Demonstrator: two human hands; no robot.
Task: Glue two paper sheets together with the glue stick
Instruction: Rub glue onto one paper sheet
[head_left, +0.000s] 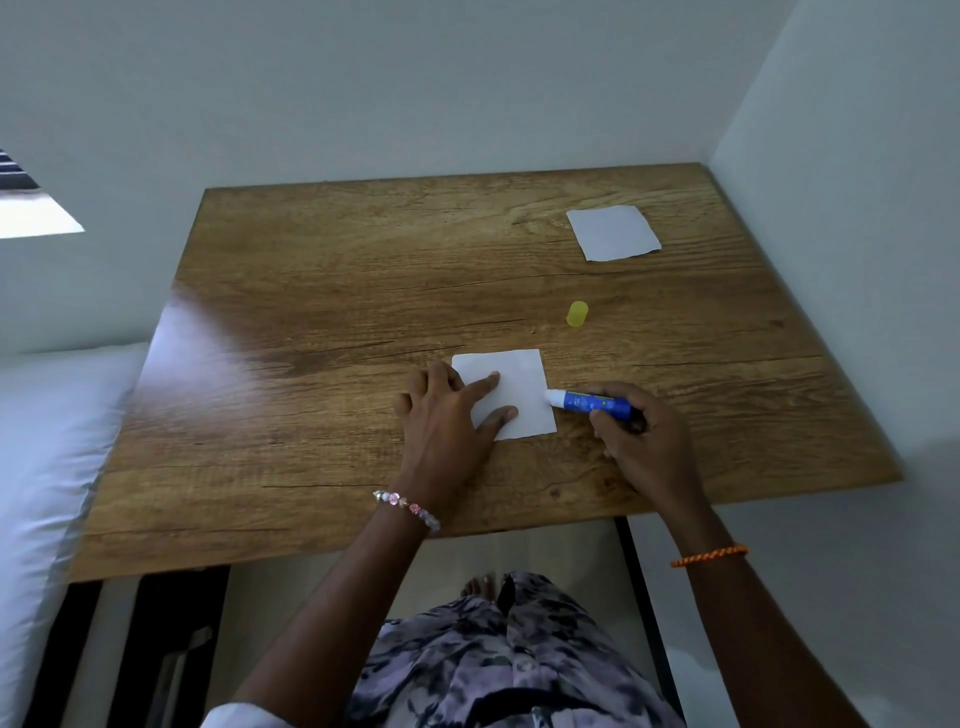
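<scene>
A small white paper sheet (522, 387) lies near the front middle of the wooden table (363, 291). My left hand (447, 415) rests flat on its left part, fingers spread, pinning it down. My right hand (644, 436) grips a blue glue stick (589, 402) lying nearly level, its white tip touching the sheet's right edge. A second white sheet (613, 232) lies flat at the far right of the table. The yellow cap (577, 314) of the glue stick stands between the two sheets.
White walls close off the table at the back and right. A white bed or cushion (47, 467) lies along the table's left side. The table's black frame (631, 571) and my patterned clothing show below its front edge.
</scene>
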